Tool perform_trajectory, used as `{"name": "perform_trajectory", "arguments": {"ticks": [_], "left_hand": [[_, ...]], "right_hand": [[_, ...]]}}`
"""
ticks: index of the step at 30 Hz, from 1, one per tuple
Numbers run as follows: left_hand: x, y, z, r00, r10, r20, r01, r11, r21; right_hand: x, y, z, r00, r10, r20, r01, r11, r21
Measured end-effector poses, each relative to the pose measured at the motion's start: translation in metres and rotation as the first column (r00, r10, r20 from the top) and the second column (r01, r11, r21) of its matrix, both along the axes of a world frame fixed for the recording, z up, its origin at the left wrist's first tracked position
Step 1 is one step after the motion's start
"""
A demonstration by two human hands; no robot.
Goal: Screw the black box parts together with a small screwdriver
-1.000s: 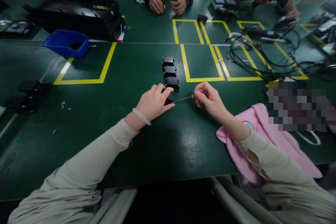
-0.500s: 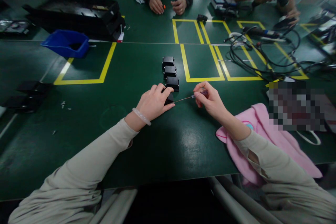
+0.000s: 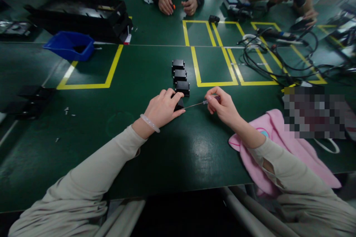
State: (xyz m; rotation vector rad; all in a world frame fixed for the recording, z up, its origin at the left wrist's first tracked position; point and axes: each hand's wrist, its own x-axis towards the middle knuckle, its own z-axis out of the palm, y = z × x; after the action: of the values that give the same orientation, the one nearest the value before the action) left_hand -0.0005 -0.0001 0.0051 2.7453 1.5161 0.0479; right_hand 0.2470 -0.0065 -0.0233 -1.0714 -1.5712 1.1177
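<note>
My left hand [image 3: 164, 108] is closed over a small black box [image 3: 178, 105] on the green table, its fingers hiding most of the box. A screwdriver [image 3: 194, 104] is gripped in my right hand [image 3: 218, 104], the handle mostly covered by the fingers. Its thin shaft points left, with the tip at the box's right side by my left thumb. Beyond the held box, three similar black boxes [image 3: 182, 87] stand in a row leading away from me, small screws showing at their sides.
Left lie loose screws [image 3: 66, 111], more black parts [image 3: 23, 108], a blue bin [image 3: 71, 45] and black trays [image 3: 83, 14]. On the right are a pink cloth [image 3: 280, 144] under my forearm and tangled cables [image 3: 278, 57]. Co-workers' hands [image 3: 190, 6] rest across the table.
Hardly anything differs. The fingers of my right hand have shifted slightly on the screwdriver handle; my left hand and the boxes stay in place.
</note>
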Motion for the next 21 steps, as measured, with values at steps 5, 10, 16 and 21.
{"name": "perform_trajectory", "arguments": {"ticks": [5, 10, 16, 21], "left_hand": [[-0.0003, 0.0002, -0.0011, 1.000, -0.007, -0.001, 0.007, 1.000, 0.008], [-0.0002, 0.0000, -0.0013, 1.000, 0.000, -0.005, 0.000, 1.000, 0.009], [0.0003, -0.0001, 0.0002, 1.000, 0.002, -0.005, -0.002, 1.000, -0.001], [0.0006, -0.0002, 0.0005, 1.000, -0.001, -0.002, 0.001, 1.000, -0.002]], "right_hand": [[-0.0012, -0.0001, 0.0006, 1.000, 0.004, -0.026, -0.004, 1.000, -0.011], [0.0002, -0.0005, -0.0007, 1.000, -0.004, 0.016, 0.004, 1.000, -0.009], [-0.0013, -0.0009, 0.0006, 1.000, -0.020, -0.008, 0.020, 1.000, -0.001], [-0.0014, -0.0012, 0.0012, 1.000, -0.022, -0.001, 0.022, 1.000, 0.009]]}}
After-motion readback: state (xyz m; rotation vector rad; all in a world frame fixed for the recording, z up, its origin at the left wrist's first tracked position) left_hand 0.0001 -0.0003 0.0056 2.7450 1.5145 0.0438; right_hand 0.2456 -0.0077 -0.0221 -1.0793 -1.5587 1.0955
